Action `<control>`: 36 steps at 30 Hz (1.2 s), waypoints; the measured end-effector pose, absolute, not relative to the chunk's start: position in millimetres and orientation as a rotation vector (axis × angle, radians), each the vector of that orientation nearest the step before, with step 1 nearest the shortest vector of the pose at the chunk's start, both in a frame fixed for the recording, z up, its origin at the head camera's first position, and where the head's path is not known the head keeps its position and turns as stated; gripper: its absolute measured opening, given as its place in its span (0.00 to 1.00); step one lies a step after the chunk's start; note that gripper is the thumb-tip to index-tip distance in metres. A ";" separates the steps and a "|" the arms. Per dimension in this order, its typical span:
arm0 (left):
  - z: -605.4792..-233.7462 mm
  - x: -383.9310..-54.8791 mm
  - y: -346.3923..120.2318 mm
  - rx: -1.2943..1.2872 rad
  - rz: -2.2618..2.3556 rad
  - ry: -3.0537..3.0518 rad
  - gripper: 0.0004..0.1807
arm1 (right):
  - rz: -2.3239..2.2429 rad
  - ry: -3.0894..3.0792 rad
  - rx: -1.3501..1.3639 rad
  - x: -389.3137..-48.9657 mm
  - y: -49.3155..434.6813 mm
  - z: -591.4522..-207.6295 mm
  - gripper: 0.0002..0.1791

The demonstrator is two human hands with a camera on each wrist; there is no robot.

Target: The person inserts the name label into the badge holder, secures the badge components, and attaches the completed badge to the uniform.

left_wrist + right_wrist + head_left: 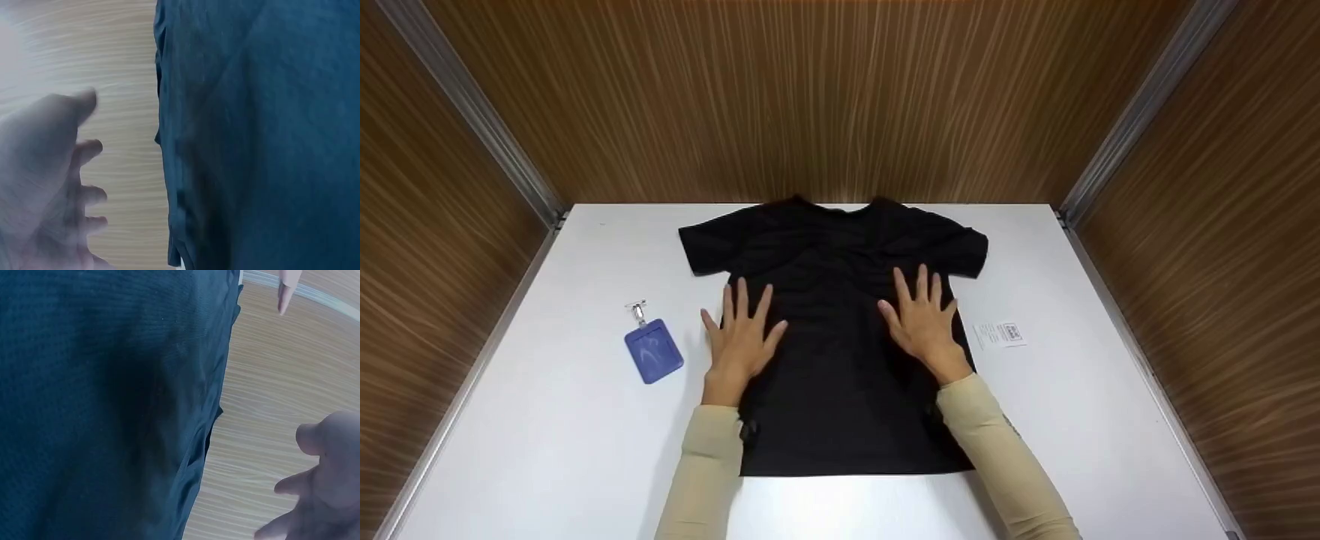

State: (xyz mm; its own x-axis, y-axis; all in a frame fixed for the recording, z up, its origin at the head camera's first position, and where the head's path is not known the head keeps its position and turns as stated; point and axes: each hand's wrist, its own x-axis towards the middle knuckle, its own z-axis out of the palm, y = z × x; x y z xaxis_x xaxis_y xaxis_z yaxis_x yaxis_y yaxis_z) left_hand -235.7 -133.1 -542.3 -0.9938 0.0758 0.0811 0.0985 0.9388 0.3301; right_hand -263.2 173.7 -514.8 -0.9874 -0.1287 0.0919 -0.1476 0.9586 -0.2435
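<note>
A black short-sleeved T-shirt (840,375) lies spread out, its neckline at the table's far edge, with wrinkles across the chest. It looks dark blue in the left wrist view (281,140) and the right wrist view (101,427). My left hand (741,341), fingers spread, is over the shirt's left side. Over its right side is my right hand (921,322), also with straight, spread fingers. Neither hand grips anything; whether the palms touch the cloth cannot be made out.
To the left on the white table (547,427) lies a blue badge holder (654,352) with a metal clip (639,312). A small printed white card (1000,334) lies to the shirt's right. Wood-grain panels (825,97) enclose the back and both sides.
</note>
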 end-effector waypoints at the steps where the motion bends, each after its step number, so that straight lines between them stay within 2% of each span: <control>1: -542.2 -235.4 -136.7 -0.119 -0.528 -3.023 0.38 | 0.418 -3.001 0.234 -263.0 174.2 -515.0 0.36; 7: -540.7 -233.0 -169.1 0.118 -0.607 -2.921 0.31 | 0.588 -2.806 0.322 -261.5 179.3 -515.7 0.21; 10: -540.9 -230.8 -190.3 0.311 -0.615 -2.865 0.30 | 0.622 -2.780 0.332 -261.3 181.9 -516.0 0.17; 20: -544.4 -214.9 -252.0 0.844 -0.762 -2.875 0.49 | 0.654 -2.808 0.334 -261.3 184.5 -520.5 0.15; 27: -546.6 -210.5 -267.2 0.962 -0.821 -2.903 0.55 | 0.688 -2.823 0.345 -260.7 182.9 -517.8 0.15; 36: -543.4 -204.3 -276.6 0.943 -0.967 -2.903 0.47 | 0.708 -2.817 0.358 -259.7 179.5 -514.3 0.14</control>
State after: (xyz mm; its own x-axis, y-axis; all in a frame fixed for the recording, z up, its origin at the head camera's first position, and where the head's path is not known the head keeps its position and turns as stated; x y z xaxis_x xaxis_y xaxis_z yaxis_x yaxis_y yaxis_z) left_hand -204.3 -276.6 -543.4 -0.8250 -0.5153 -0.2320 -0.5515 0.6447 0.5293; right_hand -259.7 179.5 -514.3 -0.9474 -0.1810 0.2641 -0.2843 0.8549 -0.4340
